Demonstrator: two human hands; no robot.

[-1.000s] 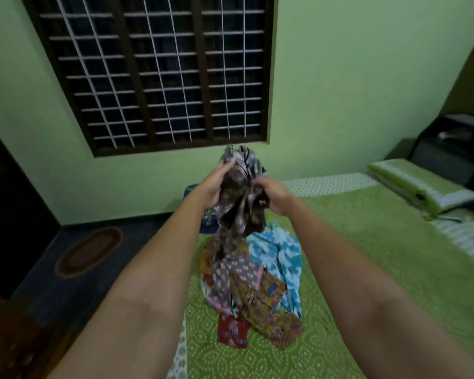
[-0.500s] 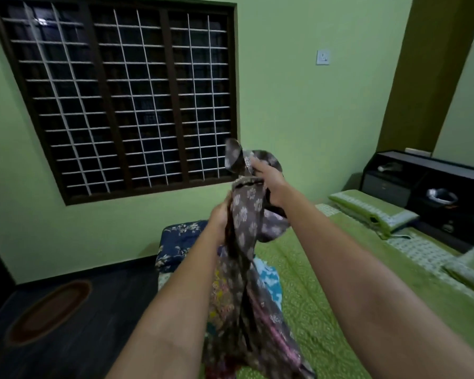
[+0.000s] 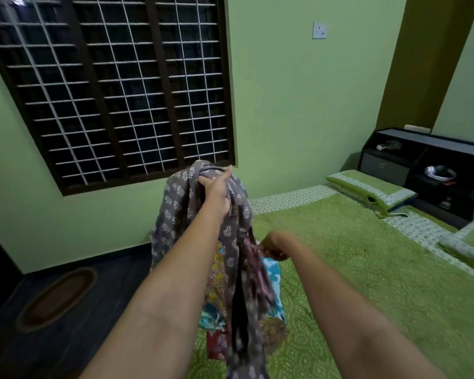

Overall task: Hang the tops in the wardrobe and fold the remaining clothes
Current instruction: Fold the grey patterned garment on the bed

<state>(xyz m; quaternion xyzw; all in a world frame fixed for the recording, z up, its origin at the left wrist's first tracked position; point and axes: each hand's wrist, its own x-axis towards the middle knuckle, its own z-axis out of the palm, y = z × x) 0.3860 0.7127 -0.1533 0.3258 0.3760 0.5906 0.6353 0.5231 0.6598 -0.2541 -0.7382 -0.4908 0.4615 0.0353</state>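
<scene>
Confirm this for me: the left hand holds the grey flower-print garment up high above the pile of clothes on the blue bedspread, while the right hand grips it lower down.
One detail is wrong: the bedspread is green, not blue, as the head view shows. The rest stands: the left hand holds the grey flower-print garment high above the pile of clothes, and the right hand grips it lower down.

The grey floral garment [image 3: 188, 203] runs out of frame at the bottom edge, its hem unseen, and it covers much of the pile of clothes [image 3: 216, 272] on the bed [image 3: 367, 269]. The right hand [image 3: 272, 248] is motion-blurred, its fingers lost against pink-patterned cloth; whether it has a grip cannot be told.
</scene>
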